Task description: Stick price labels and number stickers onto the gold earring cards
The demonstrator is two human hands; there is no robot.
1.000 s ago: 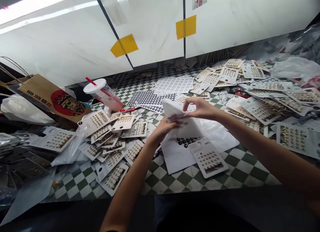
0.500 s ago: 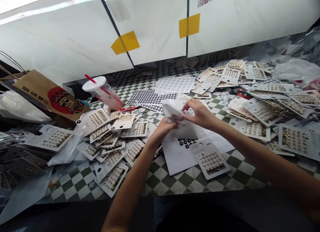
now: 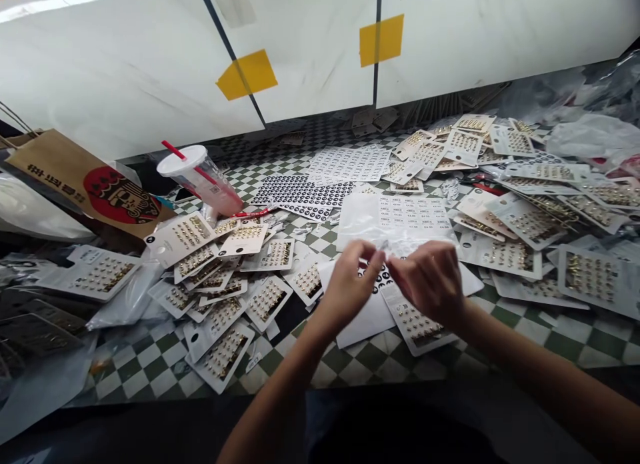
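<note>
My left hand (image 3: 347,287) and my right hand (image 3: 427,281) meet at the fingertips over a white sheet with black round stickers (image 3: 374,279). Between them they pinch a small translucent scrap of film (image 3: 385,246), too thin to make out well. Just above lies a flat sheet of small printed labels (image 3: 413,214), with a clear plastic sleeve (image 3: 356,224) at its left. Under my right hand is a card of gold stud earrings (image 3: 413,324). Many similar earring cards (image 3: 195,237) lie scattered on both sides.
Green and white checkered tile (image 3: 145,361) lies under the heap. Further sheets of black stickers (image 3: 300,197) lie beyond the hands. At left stand a plastic drink cup with a red straw (image 3: 200,177) and a brown paper bag (image 3: 95,184). Plastic bags (image 3: 595,136) lie at back right, before a white wall with yellow tape (image 3: 380,41).
The folded white sheet my hands held has gone, and a flat label sheet now lies in its place. My hands have moved down and closer together, and my view has shifted slightly.
</note>
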